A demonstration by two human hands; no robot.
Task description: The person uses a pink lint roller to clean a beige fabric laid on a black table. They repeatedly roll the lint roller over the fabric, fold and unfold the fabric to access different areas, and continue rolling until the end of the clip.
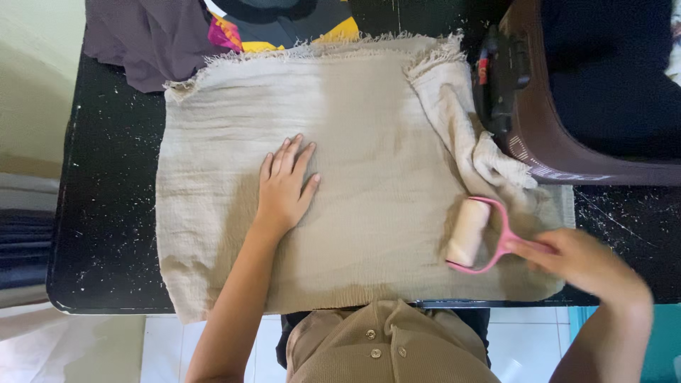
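Two bare hands work over a beige cloth (pixel 369 142) that lies spread on a black table (pixel 106 213). The left hand (pixel 286 186) rests flat on the cloth with the palm down and the fingers stretched and a little apart; it holds nothing, it only presses the fabric. The cloth reaches out on all sides of this hand, and its frayed far edge lies well beyond the fingertips.

The right hand (pixel 578 259) is closed around the pink handle of a lint roller (pixel 477 234). The hand looks blurred, but the grip on the handle is clear. The pale roll of the roller lies on the cloth, just to the inner side of the right hand, between the two hands but much nearer to the right one. Just beyond the roller, one corner of the cloth is folded back and bunched up.

Beyond the right hand a brown plastic basket (pixel 560 142) stands on the table, touching the bunched corner, with dark fabric inside. Far beyond the left hand lies a heap of dark purple and colourful clothes (pixel 184 32). White specks cover the bare table surface around the cloth.
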